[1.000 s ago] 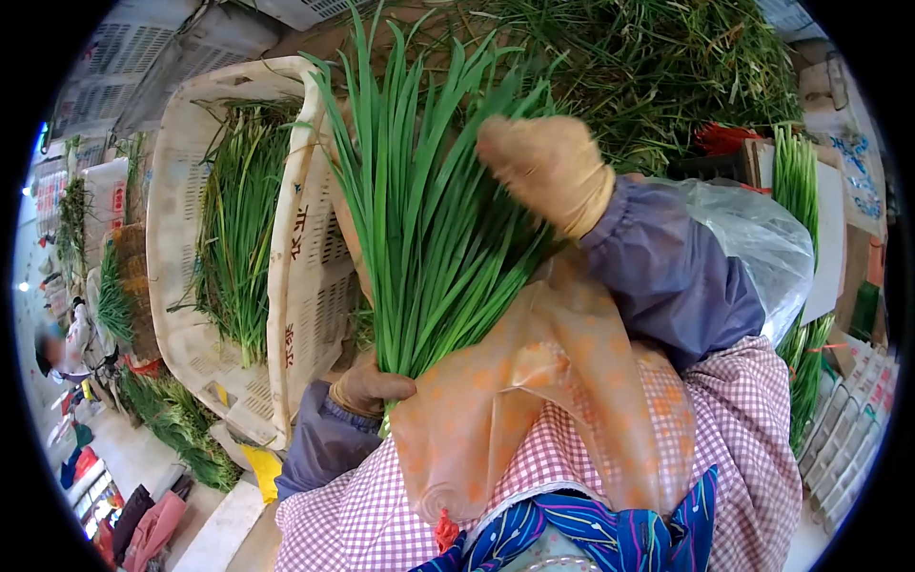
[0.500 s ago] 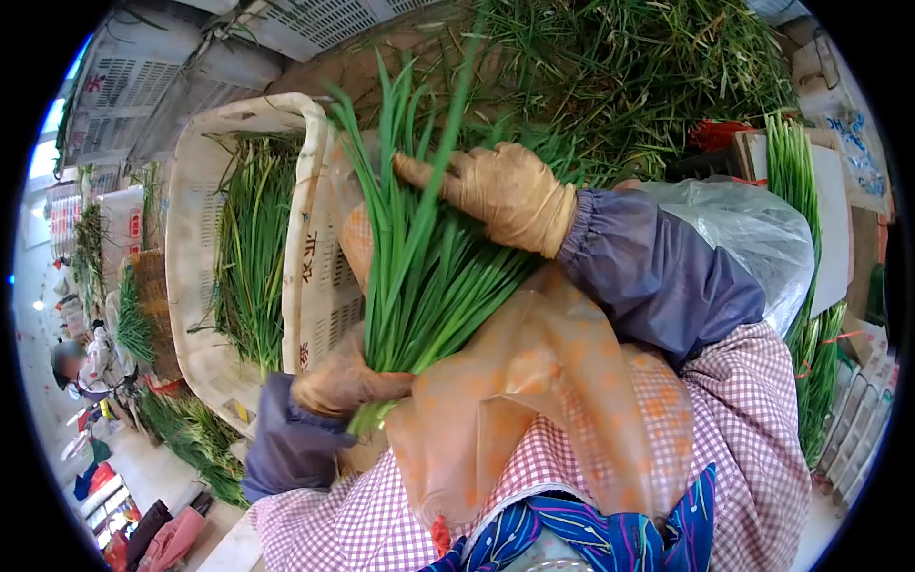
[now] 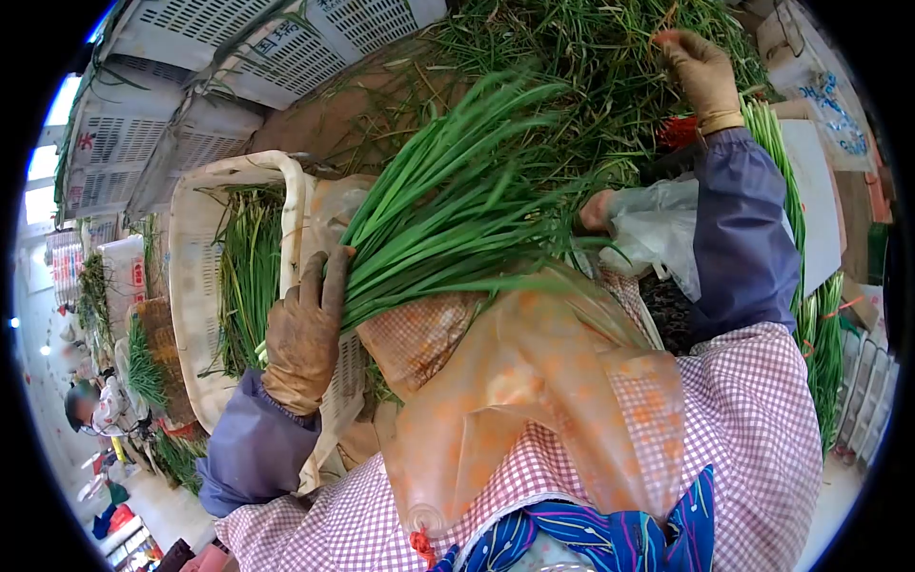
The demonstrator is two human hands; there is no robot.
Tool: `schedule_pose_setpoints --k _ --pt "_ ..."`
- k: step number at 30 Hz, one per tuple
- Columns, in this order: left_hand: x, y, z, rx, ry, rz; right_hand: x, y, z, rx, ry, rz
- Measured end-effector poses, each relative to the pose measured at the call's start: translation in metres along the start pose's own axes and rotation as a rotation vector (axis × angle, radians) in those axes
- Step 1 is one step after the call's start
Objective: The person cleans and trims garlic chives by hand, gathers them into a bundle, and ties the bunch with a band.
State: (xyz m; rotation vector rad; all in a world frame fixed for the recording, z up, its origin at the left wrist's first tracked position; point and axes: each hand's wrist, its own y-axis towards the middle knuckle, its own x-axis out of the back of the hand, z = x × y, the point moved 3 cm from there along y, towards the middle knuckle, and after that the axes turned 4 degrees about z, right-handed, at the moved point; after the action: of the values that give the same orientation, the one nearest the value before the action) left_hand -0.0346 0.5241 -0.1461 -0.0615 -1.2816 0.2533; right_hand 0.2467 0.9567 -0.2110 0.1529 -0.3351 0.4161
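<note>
My left hand (image 3: pixel 303 338), in a stained tan glove, grips a bunch of green chives (image 3: pixel 448 205) near its lower end. Two of its fingers lie along the stalks, and its thumb is hidden. The leaves fan out to the upper right, above my lap and a translucent, orange-patterned plastic apron (image 3: pixel 515 381). My right hand (image 3: pixel 701 78), gloved too, is raised away from the bunch, over a heap of loose leaves (image 3: pixel 591 57). Its fingers are drawn together, and whatever may be between them is too small to tell.
At my left stands a white plastic crate (image 3: pixel 195 315) with chives (image 3: pixel 250 276) in it. More crates (image 3: pixel 362 33) line the back left. On the right, bundled chives (image 3: pixel 777 153) lie by a pale board (image 3: pixel 820 191). A person (image 3: pixel 105 405) is at the far left.
My right hand has left the bunch and moved up and right over the leaf heap. The bunch has tipped rightward, and my left hand has moved up and slightly left.
</note>
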Motion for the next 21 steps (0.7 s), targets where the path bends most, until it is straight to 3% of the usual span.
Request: schedule_pose_setpoints --k 2,3,5,8,10,13,14,16,18,19,21 --pt "0.000 0.000 -0.005 -0.019 0.052 -0.064 -0.013 -0.007 0.025 0.181 0.196 0.046" --pt "0.000 0.001 -0.005 -0.015 0.056 -0.062 -0.043 -0.038 0.079 0.267 0.129 -0.034" --pt "0.000 0.002 -0.004 -0.056 0.029 -0.098 -0.093 -0.070 0.134 0.431 0.114 0.118" --pt "-0.002 0.003 -0.003 -0.073 0.028 -0.096 -0.165 -0.100 0.146 0.608 0.214 0.654" --pt "-0.007 0.003 0.000 -0.055 0.014 -0.129 -0.215 -0.123 0.148 0.928 0.096 0.670" --pt "-0.002 -0.006 -0.005 0.049 0.049 -0.165 -0.247 -0.167 0.131 0.845 -0.388 0.798" --pt "0.001 -0.008 -0.008 0.101 0.092 -0.192 -0.247 -0.173 0.128 0.543 -0.368 1.054" --pt "-0.008 -0.026 -0.017 0.166 0.110 -0.181 -0.251 -0.185 0.117 0.287 -0.349 1.120" --pt "-0.005 -0.046 -0.032 0.182 -0.056 -0.244 -0.251 -0.193 0.109 0.298 -0.260 1.067" --pt "-0.009 -0.061 -0.040 0.146 -0.146 -0.398 -0.248 -0.193 0.108 0.297 -0.167 0.991" --pt "-0.016 -0.091 -0.051 0.240 -0.480 -0.441 -0.243 -0.192 0.111 0.275 -0.165 1.006"
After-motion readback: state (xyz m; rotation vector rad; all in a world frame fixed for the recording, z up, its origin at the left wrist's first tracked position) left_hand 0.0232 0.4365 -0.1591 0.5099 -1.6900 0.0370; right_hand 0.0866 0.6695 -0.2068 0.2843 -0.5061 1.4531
